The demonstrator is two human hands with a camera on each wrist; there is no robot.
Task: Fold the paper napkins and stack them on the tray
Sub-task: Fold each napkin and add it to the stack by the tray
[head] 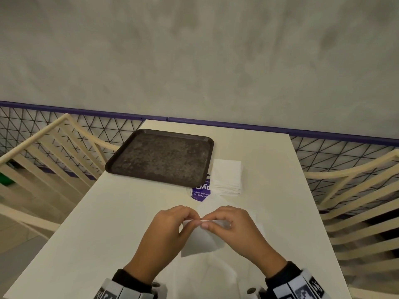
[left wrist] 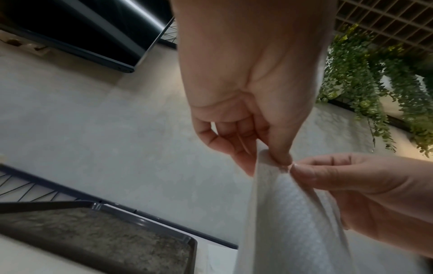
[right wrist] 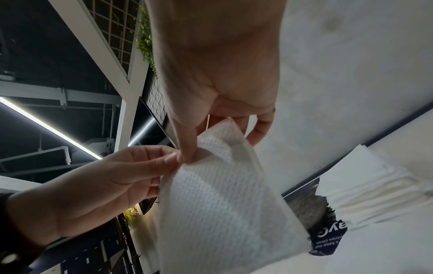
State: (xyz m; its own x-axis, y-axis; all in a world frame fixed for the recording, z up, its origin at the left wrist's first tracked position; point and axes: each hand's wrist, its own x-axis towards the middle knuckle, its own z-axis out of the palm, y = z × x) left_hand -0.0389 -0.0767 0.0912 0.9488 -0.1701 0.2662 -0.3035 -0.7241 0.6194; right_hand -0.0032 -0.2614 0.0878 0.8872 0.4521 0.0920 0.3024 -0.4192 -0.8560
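While both hands meet over the near middle of the white table, a single white napkin hangs between them, lifted off the tabletop and drooping toward the person. The left hand pinches the napkin's top edge between thumb and fingertips, its other fingers curled loosely behind; the right hand pinches the same edge just beside it, so the two sets of fingertips touch at the middle of that edge. From the left wrist view the left thumb presses down on the embossed paper where the right hand's thumb meets it, and the sheet falls away below in soft folds. From the right wrist view the right hand's thumb and forefinger close on a gathered corner, with a loose flap of the napkin standing up past the fingers. Farther off, on the left half of the table, lies the dark tray, holding no napkins. Just to its right, touching or nearly touching its rim, sits a stack of white napkins, well apart from the hands. A purple sticker with white lettering shows on the table between tray and stack, partly covered by both. Cream slatted chairs stand at either side.
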